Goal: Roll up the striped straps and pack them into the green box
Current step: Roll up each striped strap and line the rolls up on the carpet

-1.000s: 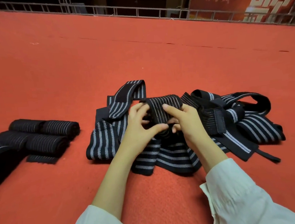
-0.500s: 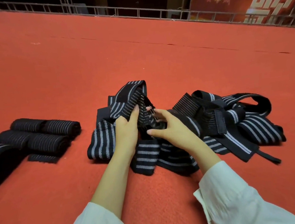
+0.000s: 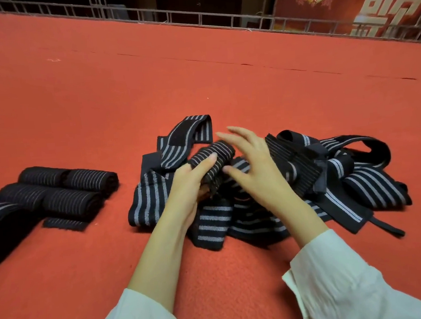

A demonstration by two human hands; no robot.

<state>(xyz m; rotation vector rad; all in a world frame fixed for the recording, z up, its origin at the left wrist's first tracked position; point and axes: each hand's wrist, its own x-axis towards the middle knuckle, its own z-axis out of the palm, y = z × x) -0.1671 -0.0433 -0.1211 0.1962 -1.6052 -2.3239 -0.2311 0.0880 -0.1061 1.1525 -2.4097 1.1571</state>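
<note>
A heap of loose black straps with grey stripes (image 3: 357,188) lies on the red carpet in front of me. My left hand (image 3: 189,188) grips a partly rolled strap (image 3: 216,156) above the heap, thumb laid across the roll. My right hand (image 3: 255,171) hovers just to the right of that roll with its fingers spread and straight, holding nothing. Two finished rolls (image 3: 68,188) lie side by side on the carpet to the left. The green box is not in view.
Another dark striped strap (image 3: 0,221) lies at the far left edge. The red carpet (image 3: 198,79) stretches away to a metal railing (image 3: 193,14) at the back, with a red banner (image 3: 368,1) behind it on the right.
Both hands held the strap a second ago. Since then my right hand has let go and lifted with open fingers, while my left hand keeps the tighter roll.
</note>
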